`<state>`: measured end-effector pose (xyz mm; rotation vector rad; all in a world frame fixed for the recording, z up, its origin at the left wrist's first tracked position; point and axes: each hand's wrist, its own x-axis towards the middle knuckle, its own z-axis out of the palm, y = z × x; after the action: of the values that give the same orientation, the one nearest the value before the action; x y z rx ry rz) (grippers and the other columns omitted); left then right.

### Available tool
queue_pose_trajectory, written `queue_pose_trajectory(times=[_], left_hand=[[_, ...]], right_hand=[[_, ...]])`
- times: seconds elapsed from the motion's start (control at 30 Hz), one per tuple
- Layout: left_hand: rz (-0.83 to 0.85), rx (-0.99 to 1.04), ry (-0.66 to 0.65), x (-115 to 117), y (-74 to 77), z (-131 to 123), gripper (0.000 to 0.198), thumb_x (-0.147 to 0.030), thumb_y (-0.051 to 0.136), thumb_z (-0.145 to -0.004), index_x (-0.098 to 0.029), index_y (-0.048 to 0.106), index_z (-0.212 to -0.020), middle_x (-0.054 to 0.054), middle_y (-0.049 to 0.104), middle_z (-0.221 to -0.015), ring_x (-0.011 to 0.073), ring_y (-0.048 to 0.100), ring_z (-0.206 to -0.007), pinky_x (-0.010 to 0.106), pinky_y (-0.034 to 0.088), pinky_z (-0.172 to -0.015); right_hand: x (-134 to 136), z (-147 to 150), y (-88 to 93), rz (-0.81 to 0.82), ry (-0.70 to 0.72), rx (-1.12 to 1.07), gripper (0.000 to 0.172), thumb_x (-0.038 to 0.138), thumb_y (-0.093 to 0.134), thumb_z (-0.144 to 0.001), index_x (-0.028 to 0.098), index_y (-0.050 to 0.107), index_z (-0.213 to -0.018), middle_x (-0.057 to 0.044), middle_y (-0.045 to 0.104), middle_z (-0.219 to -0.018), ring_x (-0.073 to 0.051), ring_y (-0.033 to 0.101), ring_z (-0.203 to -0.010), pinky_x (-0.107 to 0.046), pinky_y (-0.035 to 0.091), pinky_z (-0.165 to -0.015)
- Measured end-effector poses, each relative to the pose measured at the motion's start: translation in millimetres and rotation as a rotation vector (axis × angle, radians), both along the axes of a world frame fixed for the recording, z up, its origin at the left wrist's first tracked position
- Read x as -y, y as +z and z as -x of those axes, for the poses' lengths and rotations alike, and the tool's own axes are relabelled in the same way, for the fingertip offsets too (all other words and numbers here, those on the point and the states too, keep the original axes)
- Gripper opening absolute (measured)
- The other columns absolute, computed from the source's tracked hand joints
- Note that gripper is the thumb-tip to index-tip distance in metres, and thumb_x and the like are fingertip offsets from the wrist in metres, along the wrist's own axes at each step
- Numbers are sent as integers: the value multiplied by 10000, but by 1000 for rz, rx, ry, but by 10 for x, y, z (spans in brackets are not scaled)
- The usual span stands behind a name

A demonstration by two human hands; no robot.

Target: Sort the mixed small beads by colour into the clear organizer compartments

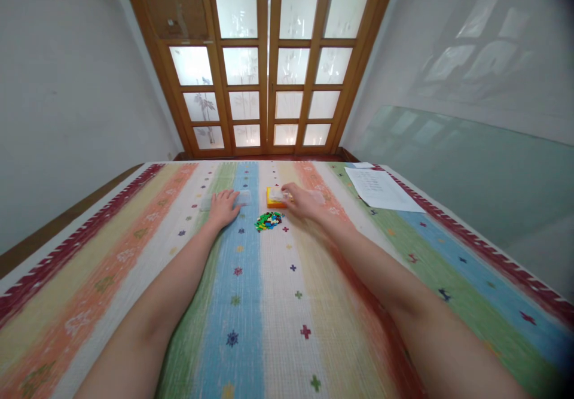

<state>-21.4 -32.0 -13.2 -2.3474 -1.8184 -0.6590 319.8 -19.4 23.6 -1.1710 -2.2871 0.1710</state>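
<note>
My left hand [223,207] lies flat with fingers stretched out on a clear plastic lid or tray [226,199] on the striped cloth. My right hand [301,200] reaches to an orange box [274,199] and its fingers are closed on a clear plastic piece [280,194] on top of the box. Between the hands, a little nearer to me, lies a small pile of green, blue, yellow and black bits [268,221]. Another clear plastic piece [316,195] shows just beyond my right hand.
A striped, patterned cloth [269,303] covers the whole table. A printed white sheet of paper [381,188] lies at the far right. Wooden doors with frosted panes [269,64] stand beyond the table's far edge. Walls close in on both sides.
</note>
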Motion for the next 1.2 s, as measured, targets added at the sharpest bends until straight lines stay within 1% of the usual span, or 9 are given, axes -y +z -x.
queue_pose_trajectory(times=[0.1,0.2,0.4,0.63,0.73,0.87,1.07,1.13,1.2], left_hand=[[17,1,-18,-24,-21,94,488,-374,537,-953,-266,575,-1427,116,531,-1530,340,442,-1423,651,254,-1216],[21,13,-38,-50,7,151,479,-349,523,-948,-264,588,-1415,100,553,-1508,316,466,-1407,607,278,-1218],[3,52,-36,-101,46,213,475,-225,520,-854,-255,633,-1315,89,619,-1423,282,523,-1344,544,348,-1187],[-13,57,-51,-74,53,209,474,-223,531,-829,-247,635,-1291,80,635,-1396,277,526,-1334,522,352,-1184],[-12,49,-79,-40,68,174,471,-274,543,-847,-233,636,-1307,91,622,-1416,285,514,-1347,526,342,-1194],[-27,37,-111,-22,73,98,523,-304,569,-851,-216,613,-1364,102,575,-1477,292,483,-1384,521,312,-1225],[-111,49,-145,21,111,-132,434,-299,557,-905,-248,633,-1329,96,582,-1455,294,491,-1372,545,282,-1248],[-125,48,-189,54,136,-268,397,-279,537,-923,-250,646,-1303,95,582,-1450,291,491,-1368,552,282,-1247],[-128,48,-253,90,166,-421,368,-269,520,-939,-235,661,-1278,101,584,-1441,287,497,-1356,546,297,-1240]], right_hand=[[-79,446,-44,16,87,18,386,316,685,-919,266,578,-1287,-74,675,-1257,-250,649,-1095,-361,486,-954],[-193,695,-61,-8,65,46,382,305,722,-896,255,600,-1254,-83,709,-1189,-270,647,-1096,-383,470,-964],[-311,823,-66,33,35,131,347,313,723,-894,261,619,-1222,-81,730,-1125,-274,666,-1037,-371,469,-919],[-289,868,-133,22,59,144,338,282,709,-892,209,624,-1211,-132,676,-1228,-287,612,-1168,-420,450,-1014],[-242,707,-127,-5,96,78,318,288,647,-936,221,615,-1245,-106,660,-1274,-250,593,-1197,-403,439,-1054],[-147,210,-93,-47,72,23,256,284,568,-971,214,646,-1204,-107,672,-1254,-255,591,-1200,-408,456,-1055],[-103,-718,-182,-45,-85,98,449,390,597,-946,247,585,-1372,-125,581,-1433,-298,526,-1334,-503,417,-1135],[-124,-930,-256,-17,-93,151,549,410,672,-891,226,565,-1397,-152,557,-1458,-327,494,-1373,-524,394,-1152],[-144,-1063,-324,15,-125,123,530,385,668,-889,214,560,-1379,-152,580,-1420,-305,537,-1324,-491,431,-1121]])
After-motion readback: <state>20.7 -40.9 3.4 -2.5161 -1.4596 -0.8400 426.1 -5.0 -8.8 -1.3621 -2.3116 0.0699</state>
